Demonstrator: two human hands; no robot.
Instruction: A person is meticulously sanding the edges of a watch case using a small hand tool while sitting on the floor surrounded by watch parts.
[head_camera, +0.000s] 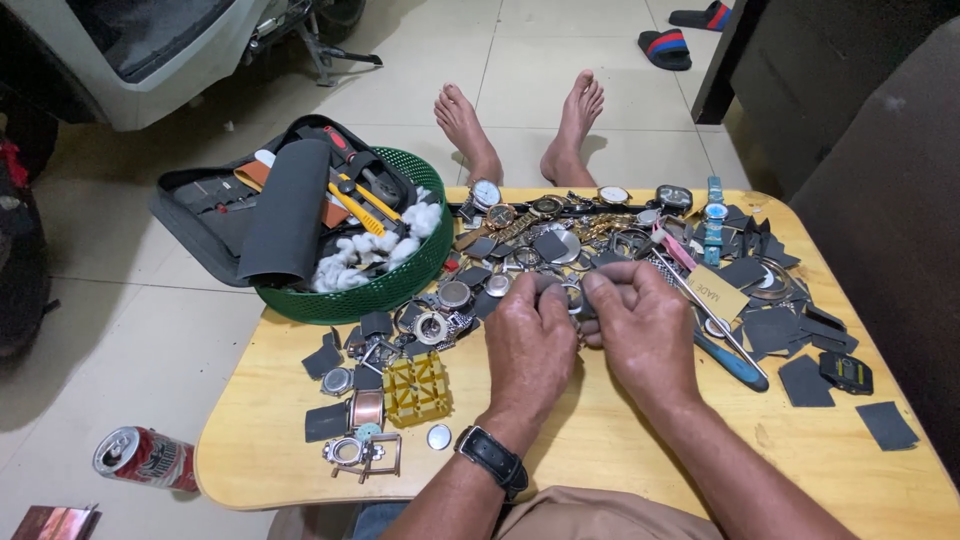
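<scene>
Both hands (590, 325) pinch watch part (575, 298) w/ fingertips.

Wooden table (600, 440), watch parts (560, 250), green basket (380, 290)

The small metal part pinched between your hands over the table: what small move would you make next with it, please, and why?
Probably lift the part a little toward the camera before working on it. The left hand and right hand pinch it together, and their fingertips cover most of it, so what kind of part it is cannot be told. It also sits low over crowded watches and dark patches.
</scene>
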